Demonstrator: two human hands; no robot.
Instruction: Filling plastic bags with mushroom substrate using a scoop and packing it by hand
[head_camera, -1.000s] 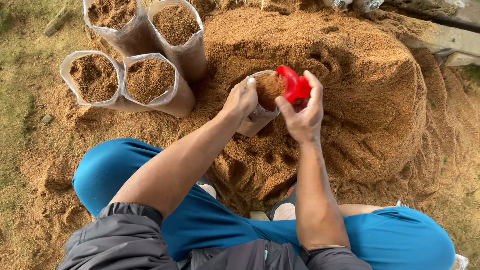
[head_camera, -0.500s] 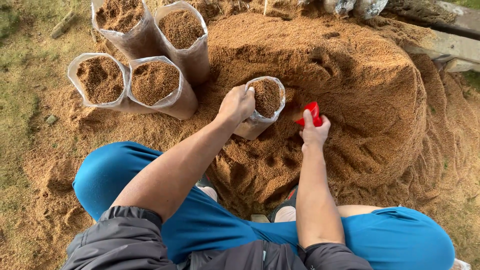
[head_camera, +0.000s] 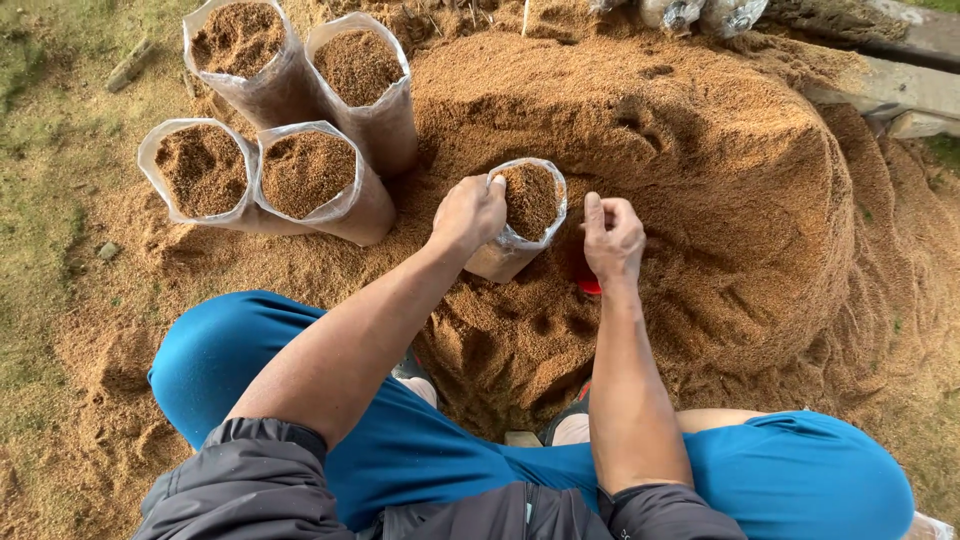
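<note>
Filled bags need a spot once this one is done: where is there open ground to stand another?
Free: flattened sawdust below the four filled bags, beside the left knee; grass further left. Crowded: around the held bag, between left hand and right hand.

Sunlit grass (head_camera: 40, 200), concrete slab (head_camera: 900, 85) behind

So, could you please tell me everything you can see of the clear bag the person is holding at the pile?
The clear bag is a thin, see-through plastic sleeve, crinkled and glossy, standing slightly tilted on the slope of the sawdust pile. Its round mouth is open and it is filled almost to the rim with the same brown sawdust. The left hand grips its near rim; the right hand is beside it, apart. Four fuller bags stand further left.
</note>
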